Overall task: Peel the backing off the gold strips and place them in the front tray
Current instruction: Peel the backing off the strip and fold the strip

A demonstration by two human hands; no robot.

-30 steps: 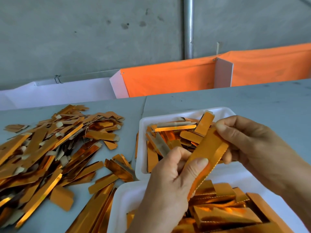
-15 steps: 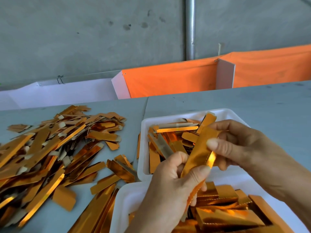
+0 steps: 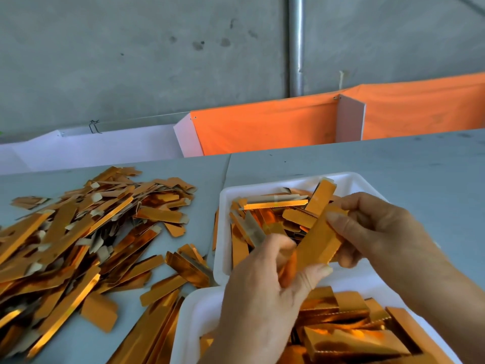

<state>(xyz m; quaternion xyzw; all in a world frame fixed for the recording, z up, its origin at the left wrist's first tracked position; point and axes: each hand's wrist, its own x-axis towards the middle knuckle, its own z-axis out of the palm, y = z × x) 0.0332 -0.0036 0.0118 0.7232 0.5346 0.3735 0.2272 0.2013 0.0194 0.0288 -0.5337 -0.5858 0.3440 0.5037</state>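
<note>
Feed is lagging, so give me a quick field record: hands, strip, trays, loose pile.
left hand: pinches lower end of held strip
right hand: grips upper end
held strip: gold, tilted, above both trays
far tray: white, holds mixed strips
front tray: white, holds gold strips
loose pile: on table, to the left

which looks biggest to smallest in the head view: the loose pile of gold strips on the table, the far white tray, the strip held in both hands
1. Loose pile of gold strips, covering the most picture area.
2. Far white tray, partly hidden by the hands, so its full extent is unsure.
3. Held strip, pinched between left hand and right hand.
</note>
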